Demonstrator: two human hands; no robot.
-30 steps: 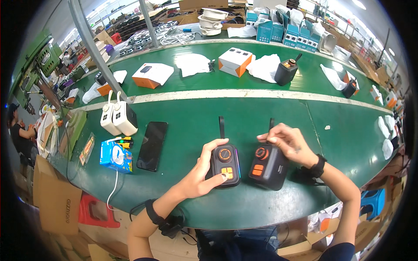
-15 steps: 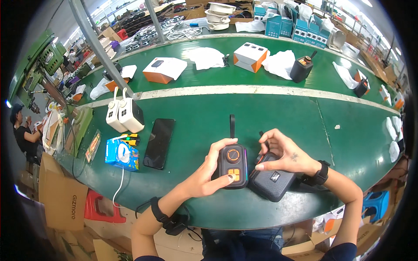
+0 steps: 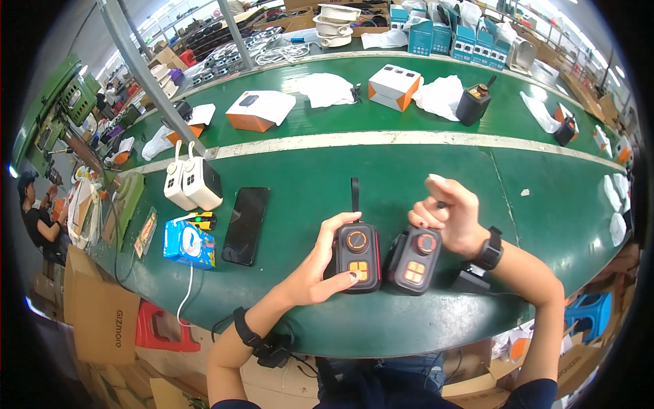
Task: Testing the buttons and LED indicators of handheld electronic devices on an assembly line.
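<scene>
My left hand [image 3: 317, 271] is closed round the left side of a black portable speaker [image 3: 357, 255], its thumb on the orange buttons below a round orange-ringed knob. A black strap loop stands out from the top, and a thin reddish light runs down the right side. Just to its right is a second black speaker [image 3: 413, 258] of the same kind, its knob and orange buttons facing up, slightly blurred. At that one's top right corner my right hand [image 3: 451, 213] is curled, its fingers pinched on a dark strap that shows only in part.
Left on the green table [image 3: 293, 184] lie a black phone [image 3: 246, 226], a blue tissue box [image 3: 189, 244] with a white cable, and two white speakers [image 3: 193, 184]. Beyond a pale ledge stand white-and-orange boxes [image 3: 395, 86] and another black speaker [image 3: 473, 104]. A co-worker [image 3: 42, 221] is at far left.
The right speaker has turned from its grey fabric side to its knob-and-button face. My right hand has risen slightly with its strap. The left speaker's side light has gone from purple and teal to reddish.
</scene>
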